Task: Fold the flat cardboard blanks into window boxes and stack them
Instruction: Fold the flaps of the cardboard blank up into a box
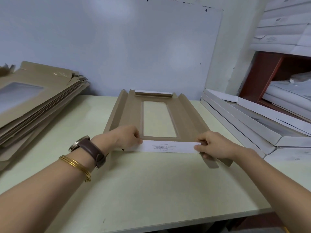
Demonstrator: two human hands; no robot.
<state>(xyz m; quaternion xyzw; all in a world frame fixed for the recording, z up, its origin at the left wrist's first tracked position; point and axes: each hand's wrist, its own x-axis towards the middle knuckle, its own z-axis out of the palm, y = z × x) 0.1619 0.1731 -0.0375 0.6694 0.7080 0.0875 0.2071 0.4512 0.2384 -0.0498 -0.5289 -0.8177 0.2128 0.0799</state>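
A brown cardboard blank (131,111) with a clear rectangular window (158,118) lies flat on the table, its long side flaps bent upward. Its near end flap (168,146) is folded up, showing a white face with small print. My left hand (126,137) pinches the left end of that flap. My right hand (212,145) pinches its right end. The far end flap (154,93) is folded over. A small brown tab (211,163) sticks out under my right hand.
A pile of flat brown blanks (33,101) sits at the left on the pale green table (151,190). Folded white window boxes (249,121) are stacked at the right, beside a red shelf (262,76) holding more white boxes. A wall stands behind.
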